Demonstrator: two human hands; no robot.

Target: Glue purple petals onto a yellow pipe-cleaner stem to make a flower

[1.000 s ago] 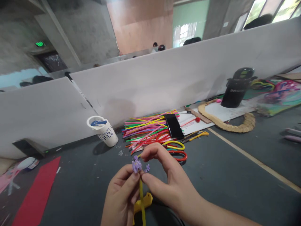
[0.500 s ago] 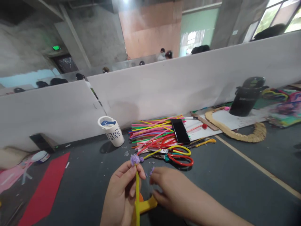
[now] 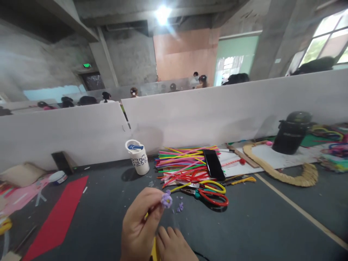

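Observation:
Pinched in my left hand (image 3: 143, 224) is a small purple fuzzy flower (image 3: 166, 200) with a yellowish centre. Its stem is mostly hidden by the fingers, with a bit of yellow showing between them. Below, my right hand (image 3: 175, 245) has its fingers curled over a yellow tool (image 3: 154, 252) that looks like a glue gun, mostly hidden at the bottom edge. Purple scraps (image 3: 180, 207) lie on the dark table just beyond my hands. Red-and-yellow-handled scissors (image 3: 213, 197) and pliers with teal on the handle (image 3: 194, 193) lie to the right.
Behind the scissors lies a pile of coloured pipe cleaners (image 3: 182, 159) with a black phone (image 3: 214, 165) on it. A white cup (image 3: 140, 161) stands left of it. Farther out are a red sheet (image 3: 58, 217), a curved tan form (image 3: 274, 172), a black container (image 3: 292, 134) and a white partition (image 3: 203, 112).
My left hand has tilted the flower so its face points toward me. My right hand has moved down and left from near the scraps onto the yellow tool. The view has tipped upward.

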